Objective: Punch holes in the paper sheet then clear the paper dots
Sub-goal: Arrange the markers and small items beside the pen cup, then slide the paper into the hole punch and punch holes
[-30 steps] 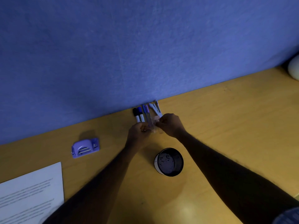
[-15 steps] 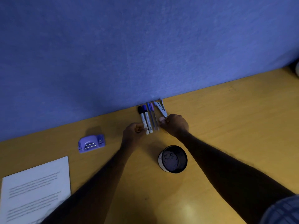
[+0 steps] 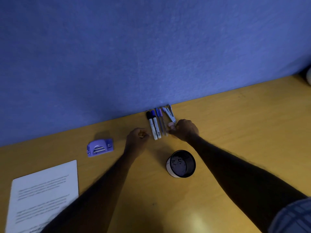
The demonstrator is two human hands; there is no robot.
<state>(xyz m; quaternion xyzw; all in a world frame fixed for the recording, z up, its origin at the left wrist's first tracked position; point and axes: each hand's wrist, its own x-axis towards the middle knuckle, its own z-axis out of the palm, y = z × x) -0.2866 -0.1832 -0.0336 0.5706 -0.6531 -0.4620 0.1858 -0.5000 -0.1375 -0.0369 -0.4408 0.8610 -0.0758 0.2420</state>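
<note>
A printed paper sheet (image 3: pixel 45 194) lies at the near left of the yellow desk (image 3: pixel 235 132). A purple hole punch (image 3: pixel 99 147) sits beyond it, apart from both hands. My left hand (image 3: pixel 137 137) rests as a loose fist just left of a row of markers and pens (image 3: pixel 156 125). My right hand (image 3: pixel 184 130) is curled at the row's right side, fingertips against the pens near a small pink eraser (image 3: pixel 170 124). Whether it grips anything is unclear.
A black mesh cup (image 3: pixel 181 163) stands between my forearms, near the desk's middle. A staple remover (image 3: pixel 170 113) lies at the right end of the pen row, against the blue partition wall (image 3: pixel 151 56). A white object (image 3: pixel 308 76) peeks in at the far right.
My hands have parted from the pens they held together; the left drew back to the left, the right stays at the row's right end. The pens now lie in a neat row.
</note>
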